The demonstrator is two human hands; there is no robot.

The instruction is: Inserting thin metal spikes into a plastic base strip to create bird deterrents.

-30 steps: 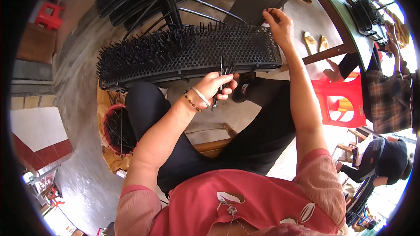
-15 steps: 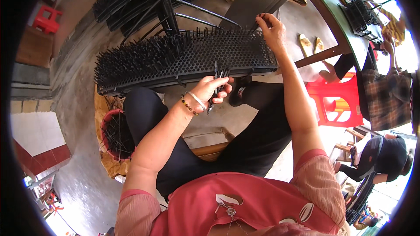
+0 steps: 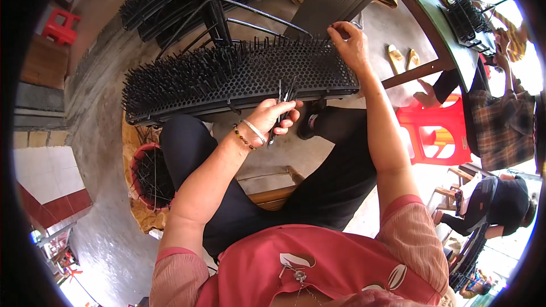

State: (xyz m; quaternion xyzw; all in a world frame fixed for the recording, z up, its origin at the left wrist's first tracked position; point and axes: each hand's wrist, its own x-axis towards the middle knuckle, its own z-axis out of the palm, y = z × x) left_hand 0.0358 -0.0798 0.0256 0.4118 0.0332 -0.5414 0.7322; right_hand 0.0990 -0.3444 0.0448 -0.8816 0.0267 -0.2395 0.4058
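Across the lap, propped up: long black perforated panel [image 3: 239,82], lying left to right, near edge resting toward the knees. Bristling with thin black spikes [image 3: 170,77] over the left stretch and along the far rim; right stretch mostly bare holes, only a scatter of spikes standing there. Judged from that, well past halfway filled on the left, a fair patch at the right left to do.

Left hand [image 3: 273,118] at the near edge, about mid-panel, fingers pressed together around a small bundle of thin black rods [image 3: 282,99], tips pointing up toward the holes; beaded bracelet [image 3: 243,136] and a pale band on the wrist. Right hand [image 3: 350,45] on the far right corner of the panel, fingers curled over the rim, pinching either a rod or the edge itself, cannot tell which; steadying, by the look of it.

Down at the left, near the floor: red basket [image 3: 149,179] with more loose rods inside, so stock apparently not used up. Farther off, beyond the panel: more spiked panels [image 3: 165,0] stacked by a metal frame, probably finished ones. Off to the right: red stool [image 3: 435,133], green table [image 3: 438,20], another person seated lower right.
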